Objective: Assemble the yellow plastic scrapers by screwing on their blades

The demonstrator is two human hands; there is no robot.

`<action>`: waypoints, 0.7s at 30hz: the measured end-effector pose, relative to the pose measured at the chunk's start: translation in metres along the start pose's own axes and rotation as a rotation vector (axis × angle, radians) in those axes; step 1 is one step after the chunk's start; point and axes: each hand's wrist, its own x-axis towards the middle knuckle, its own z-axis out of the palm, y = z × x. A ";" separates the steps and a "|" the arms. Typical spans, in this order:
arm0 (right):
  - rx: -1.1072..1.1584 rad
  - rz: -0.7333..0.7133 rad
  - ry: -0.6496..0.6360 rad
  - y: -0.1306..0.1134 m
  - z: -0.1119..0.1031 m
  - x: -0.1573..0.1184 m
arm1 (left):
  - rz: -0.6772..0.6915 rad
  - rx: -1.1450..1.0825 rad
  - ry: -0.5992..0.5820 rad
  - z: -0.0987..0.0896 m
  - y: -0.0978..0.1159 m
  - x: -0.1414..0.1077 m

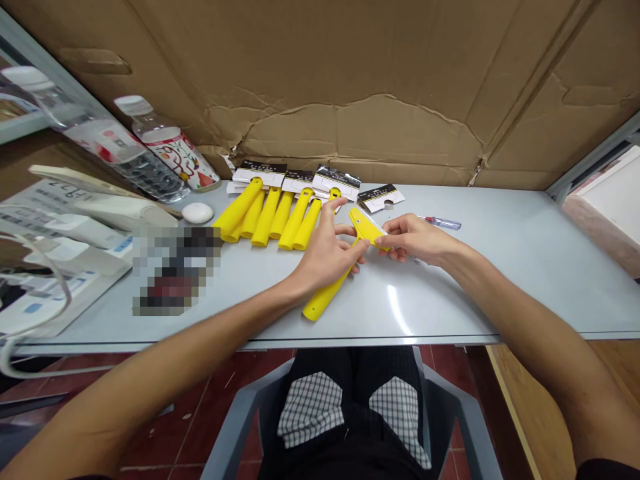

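A yellow scraper [325, 299] with a wide, flat head slants over the table just in front of me. My left hand [325, 247] is closed around it near the neck, thumb on the head. At the head's right end, my right hand [415, 237] pinches the edge between thumb and fingers; whether it also holds a small part there is hidden. Left of my hands lie several yellow scraper handles [267, 217] in a row, with black-and-white header cards [260, 173] at their far ends. A loose header card [383, 198] lies beyond the scraper's head.
Right of my right hand lies a clear-handled screwdriver [445, 223]. At the left are a plastic bottle [175, 150], another bottle [117, 147], a white oval object [197, 213], white boxes with cables [75, 233] and a pixelated patch. A cardboard wall [350, 80] backs the table [450, 287].
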 end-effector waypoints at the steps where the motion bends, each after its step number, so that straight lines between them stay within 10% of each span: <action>1: 0.003 0.001 0.010 0.000 -0.001 0.000 | 0.093 0.122 -0.010 -0.001 -0.001 -0.001; 7: -0.009 -0.002 0.033 0.001 -0.005 0.000 | 0.354 0.657 -0.019 -0.003 -0.013 -0.001; 21: -0.049 -0.038 0.035 -0.002 -0.001 -0.002 | 0.486 0.744 0.019 -0.006 -0.022 0.002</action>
